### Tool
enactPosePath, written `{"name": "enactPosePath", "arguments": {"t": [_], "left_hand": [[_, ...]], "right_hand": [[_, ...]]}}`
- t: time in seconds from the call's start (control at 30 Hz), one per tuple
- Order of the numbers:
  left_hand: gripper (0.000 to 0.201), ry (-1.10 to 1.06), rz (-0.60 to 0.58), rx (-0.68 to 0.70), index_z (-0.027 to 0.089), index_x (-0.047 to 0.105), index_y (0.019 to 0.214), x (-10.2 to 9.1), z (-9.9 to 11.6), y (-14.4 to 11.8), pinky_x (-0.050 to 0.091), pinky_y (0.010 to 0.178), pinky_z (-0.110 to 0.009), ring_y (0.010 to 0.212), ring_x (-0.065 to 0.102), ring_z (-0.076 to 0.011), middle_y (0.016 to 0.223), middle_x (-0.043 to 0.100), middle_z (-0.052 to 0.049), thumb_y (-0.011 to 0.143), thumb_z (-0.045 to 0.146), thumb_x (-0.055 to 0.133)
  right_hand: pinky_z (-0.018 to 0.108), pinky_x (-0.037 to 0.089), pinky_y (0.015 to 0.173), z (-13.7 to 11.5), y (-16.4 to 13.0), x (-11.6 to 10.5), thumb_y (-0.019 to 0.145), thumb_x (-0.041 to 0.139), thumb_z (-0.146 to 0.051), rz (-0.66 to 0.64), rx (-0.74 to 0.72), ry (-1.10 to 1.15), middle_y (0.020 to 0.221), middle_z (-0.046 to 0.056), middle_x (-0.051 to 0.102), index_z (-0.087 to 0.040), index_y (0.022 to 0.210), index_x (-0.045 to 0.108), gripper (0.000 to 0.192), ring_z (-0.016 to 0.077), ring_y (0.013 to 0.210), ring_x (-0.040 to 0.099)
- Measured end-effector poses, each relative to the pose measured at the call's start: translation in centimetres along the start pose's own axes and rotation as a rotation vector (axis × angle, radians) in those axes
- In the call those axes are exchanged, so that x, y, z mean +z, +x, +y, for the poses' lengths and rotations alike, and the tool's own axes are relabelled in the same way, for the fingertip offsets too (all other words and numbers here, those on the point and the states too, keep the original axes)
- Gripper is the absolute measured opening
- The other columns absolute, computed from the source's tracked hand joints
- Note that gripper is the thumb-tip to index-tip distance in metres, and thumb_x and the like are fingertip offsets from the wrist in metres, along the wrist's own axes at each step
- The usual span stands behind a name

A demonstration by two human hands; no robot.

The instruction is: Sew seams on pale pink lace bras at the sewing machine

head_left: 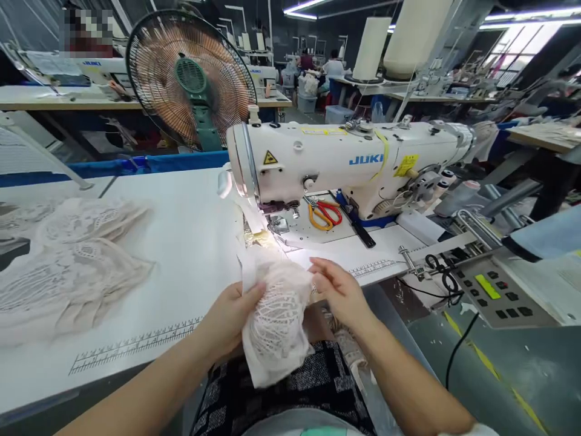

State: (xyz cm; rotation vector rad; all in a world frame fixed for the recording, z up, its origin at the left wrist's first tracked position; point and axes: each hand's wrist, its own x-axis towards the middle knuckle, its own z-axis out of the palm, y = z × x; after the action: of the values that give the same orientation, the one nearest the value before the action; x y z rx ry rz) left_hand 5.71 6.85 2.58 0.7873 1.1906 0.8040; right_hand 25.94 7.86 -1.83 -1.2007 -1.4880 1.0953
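Nearest to the camera is the lap point(313, 375) of the person, in dark checked cloth. Just above it hangs the pale lace piece point(279, 321), in front of the table edge, with its upper end reaching toward the lit needle area of the sewing machine point(327, 145). The left hand point(231, 312) holds the left side of this piece, thumb on top, the other fingers mostly hidden. The right hand point(340, 293) is at the upper right edge, thumb and finger near together; whether they pinch the lace or only touch it, I cannot tell.

To guide it well, I would judge, both sides should be kept level and lightly tensioned, because such soft material probably stretches and folds easily. The hanging lower part should be supported so that its weight does not pull, and the fingers should remain well away from the needle.

A white strip point(252, 216) hangs beside the machine's head. Under the machine's arm lie scissors point(314, 220) and a tool with black handle point(363, 233). More lace pieces point(91, 254) are piled on the left of the white table point(195, 242), and a fan point(193, 75) stands behind it.
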Motion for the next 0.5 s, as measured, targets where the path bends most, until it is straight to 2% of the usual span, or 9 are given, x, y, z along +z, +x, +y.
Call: {"name": "enactPosePath", "arguments": {"t": [0.07,0.13,0.2,0.23,0.3,0.37,0.4,0.5], "left_hand": [[0.045,-0.162,-0.043,-0.041,0.015,0.066,0.069,0.1,0.4,-0.3,0.056,0.067,-0.038,0.077,0.069,-0.0301,0.071,0.072,-0.011,0.048,0.051,0.084],[0.043,-0.223,-0.112,-0.047,0.014,0.068,0.072,0.2,0.7,-0.2,0.056,0.070,-0.038,0.077,0.069,-0.0296,0.073,0.073,-0.011,0.051,0.049,0.085],[0.043,-0.175,-0.186,-0.022,0.015,0.070,0.075,0.2,0.9,0.4,0.056,0.070,-0.038,0.076,0.069,-0.0285,0.070,0.072,-0.011,0.056,0.052,0.081],[0.043,-0.104,-0.218,0.006,0.015,0.070,0.076,0.2,1.0,1.0,0.056,0.069,-0.037,0.074,0.069,-0.0276,0.069,0.072,-0.010,0.059,0.054,0.078],[0.042,0.173,-0.296,0.153,0.016,0.070,0.077,-0.3,1.5,2.8,0.055,0.065,-0.035,0.070,0.068,-0.0253,0.069,0.071,-0.009,0.069,0.057,0.066],[0.042,0.594,-0.373,0.423,0.017,0.070,0.080,-1.1,2.6,5.2,0.054,0.063,-0.033,0.070,0.066,-0.0230,0.074,0.070,-0.009,0.080,0.053,0.048],[0.042,0.837,-0.393,0.604,0.018,0.069,0.080,-1.6,3.2,6.5,0.054,0.063,-0.032,0.071,0.066,-0.0218,0.077,0.070,-0.008,0.082,0.048,0.040],[0.030,1.136,-0.331,0.836,0.020,0.065,0.063,-3.6,4.9,9.9,0.052,0.067,-0.030,0.075,0.062,-0.0211,0.077,0.067,-0.007,0.075,0.039,0.044]], "right_hand": [[0.025,0.042,0.056,0.5,-1.4,-0.2,0.077,0.054,-0.071,-0.007,0.070,0.346,0.112,0.010,0.063,-0.021,0.117,0.059,0.064,0.0144,0.070,0.054],[0.027,0.046,0.062,0.9,-2.9,0.4,0.061,0.061,-0.081,-0.217,0.159,0.555,0.108,0.011,0.065,-0.022,0.121,0.058,0.085,0.0171,0.078,0.058],[0.034,0.049,0.074,1.2,-4.1,1.7,0.050,0.071,-0.078,-0.436,0.237,0.639,0.107,0.012,0.066,-0.021,0.123,0.057,0.094,0.0238,0.093,0.060],[0.036,0.049,0.077,1.4,-4.5,2.4,0.046,0.075,-0.076,-0.464,0.262,0.648,0.105,0.012,0.066,-0.021,0.121,0.059,0.094,0.0253,0.095,0.060],[0.034,0.051,0.071,1.7,-4.8,3.7,0.046,0.078,-0.072,-0.461,0.334,0.609,0.099,0.010,0.068,-0.021,0.112,0.064,0.084,0.0237,0.088,0.063],[0.029,0.048,0.056,2.1,-4.7,4.4,0.055,0.073,-0.072,-0.500,0.394,0.543,0.087,0.008,0.069,-0.020,0.102,0.067,0.071,0.0189,0.071,0.063],[0.026,0.045,0.050,2.2,-4.6,4.5,0.060,0.069,-0.073,-0.551,0.408,0.515,0.080,0.007,0.069,-0.019,0.099,0.068,0.067,0.0168,0.064,0.062],[0.021,0.039,0.042,2.3,-4.3,4.6,0.067,0.057,-0.079,-0.670,0.407,0.507,0.063,0.005,0.064,-0.013,0.095,0.069,0.072,0.0137,0.052,0.058]]}}
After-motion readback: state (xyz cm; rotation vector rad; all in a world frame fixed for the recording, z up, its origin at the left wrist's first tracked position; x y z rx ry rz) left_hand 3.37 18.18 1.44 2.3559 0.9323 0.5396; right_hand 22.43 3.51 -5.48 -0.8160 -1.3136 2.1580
